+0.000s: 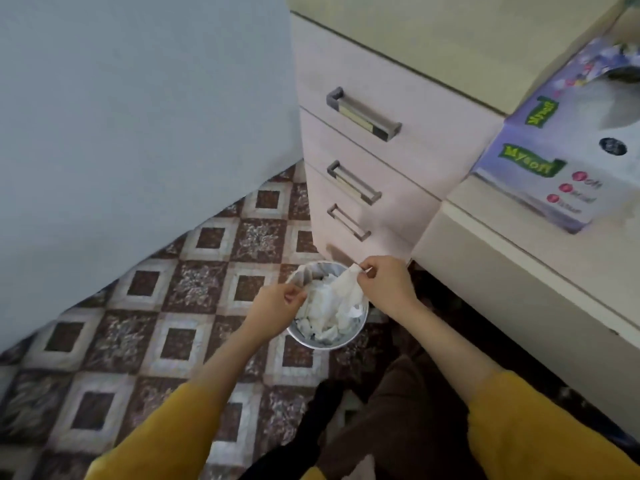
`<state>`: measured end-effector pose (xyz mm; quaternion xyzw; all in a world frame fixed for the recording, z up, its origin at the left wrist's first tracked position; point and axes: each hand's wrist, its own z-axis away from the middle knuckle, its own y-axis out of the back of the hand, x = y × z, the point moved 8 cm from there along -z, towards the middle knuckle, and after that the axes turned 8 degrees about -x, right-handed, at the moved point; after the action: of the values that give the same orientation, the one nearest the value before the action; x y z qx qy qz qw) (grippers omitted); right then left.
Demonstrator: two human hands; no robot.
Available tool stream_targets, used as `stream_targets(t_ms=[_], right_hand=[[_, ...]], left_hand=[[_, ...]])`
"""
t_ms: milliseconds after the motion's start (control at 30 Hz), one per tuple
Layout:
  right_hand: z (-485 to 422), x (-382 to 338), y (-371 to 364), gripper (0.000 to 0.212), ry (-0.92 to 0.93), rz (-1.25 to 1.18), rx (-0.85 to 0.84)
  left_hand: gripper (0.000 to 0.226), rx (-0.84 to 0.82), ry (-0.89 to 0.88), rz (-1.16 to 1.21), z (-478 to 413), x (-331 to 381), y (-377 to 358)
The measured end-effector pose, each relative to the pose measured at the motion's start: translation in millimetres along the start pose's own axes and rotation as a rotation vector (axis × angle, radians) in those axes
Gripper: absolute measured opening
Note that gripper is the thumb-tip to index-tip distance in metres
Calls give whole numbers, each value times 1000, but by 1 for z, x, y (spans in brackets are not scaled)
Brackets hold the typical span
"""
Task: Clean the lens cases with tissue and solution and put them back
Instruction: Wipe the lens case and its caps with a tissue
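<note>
**Now, used tissue held over the bin**

Right hand (381, 282) pinches the top corner of a white tissue (341, 296) between thumb and fingertips. Left hand (277, 308) is curled at the tissue's left edge, can't tell if it grips. The tissue hangs limp and creased over the waste bin (325, 344) at lower centre, which is full of white wads. Likely the discard step; the next move calls for letting go. Lens cases not in view. Tissue box (554, 168) at right edge.

We seem to be in a home: patterned floor (138, 323) and waste bin (325, 345) below the drawer unit (408, 98), tissue box (540, 174) beside it.
</note>
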<state>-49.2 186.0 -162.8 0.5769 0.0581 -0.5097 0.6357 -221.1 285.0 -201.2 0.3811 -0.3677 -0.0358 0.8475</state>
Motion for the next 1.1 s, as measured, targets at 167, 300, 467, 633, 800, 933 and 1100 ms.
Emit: stream_targets(t_ms=[167,300,467,633,800,933,1100], right_hand=[[-30,19,-34,23,-146,72,-79],[-37,22,-54,46,-179,94,-216],[-35,24,-62,58,-145,88,-300],[-29,21,-59,55,-122,36,-323],[-15,12,-49,51,-67,-12,-325],[4,-5,-29,47,3,-72,-288],[47,-29,19,39,137,-132,-176]], left_hand=[[29,-59,68,14,-11,-22,-8],[27,-77,76,20,-18,-33,-8],[24,-108,99,39,-22,-40,-14],[24,-123,70,25,-19,-28,-17],[24,-98,29,36,-9,-10,-11],[24,-55,-30,7,5,14,0],[24,8,-145,-94,29,65,11]])
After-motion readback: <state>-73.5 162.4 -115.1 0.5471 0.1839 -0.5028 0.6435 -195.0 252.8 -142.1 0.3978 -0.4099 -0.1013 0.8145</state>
